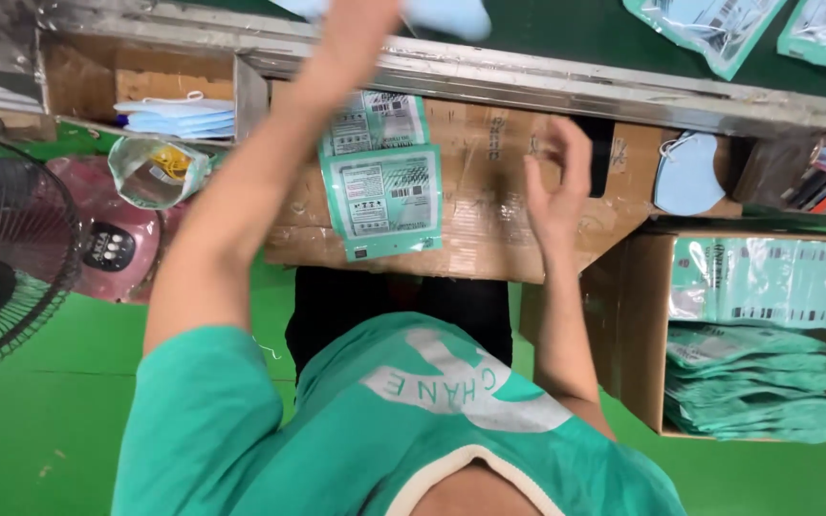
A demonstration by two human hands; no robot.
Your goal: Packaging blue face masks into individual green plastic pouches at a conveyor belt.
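Note:
My left hand [360,24] is stretched up to the top edge of the view, over the metal rail [528,81]. It grips a light blue face mask [446,14], blurred by motion. My right hand [556,182] hovers with fingers spread over a cardboard work surface [489,229] and holds nothing. Two green-and-white flat pouches [384,196] lie overlapped on the cardboard, left of my right hand and under my left forearm.
A cardboard box [638,334] of stacked green pouches [757,382] stands at right. Folded blue masks [184,117] lie at upper left, and another mask [688,174] at right. A black fan [2,258], a pink device [112,244] and a clear container [150,172] stand at left. Filled pouches [709,27] lie on the dark belt.

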